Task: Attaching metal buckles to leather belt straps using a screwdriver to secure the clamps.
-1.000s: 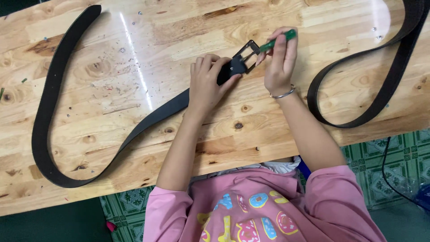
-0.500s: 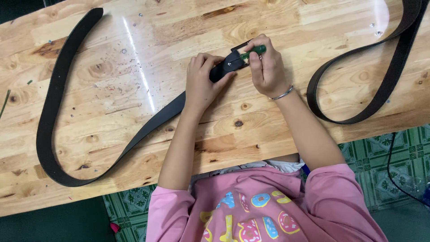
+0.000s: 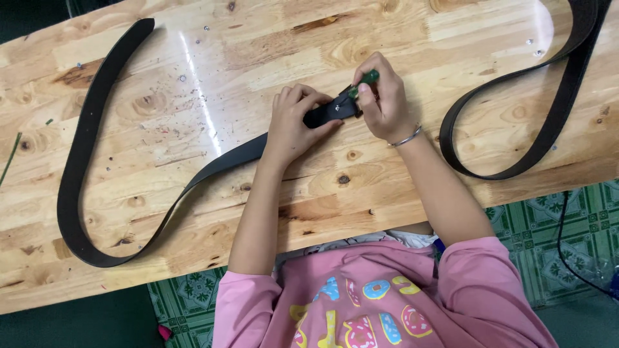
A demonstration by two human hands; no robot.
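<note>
Two long black leather belts lie on the pale knotty wooden tabletop (image 3: 193, 64). The looping left belt (image 3: 84, 161) ends mid-tabletop, pressed flat under the left hand (image 3: 291, 122); right hand (image 3: 382, 103) fingers pinch a green-handled screwdriver (image 3: 362, 82) against the belt's end. The other belt (image 3: 548, 122) curves right of it.

A second black belt (image 3: 548, 122) curls on the wooden table (image 3: 193, 58).
</note>
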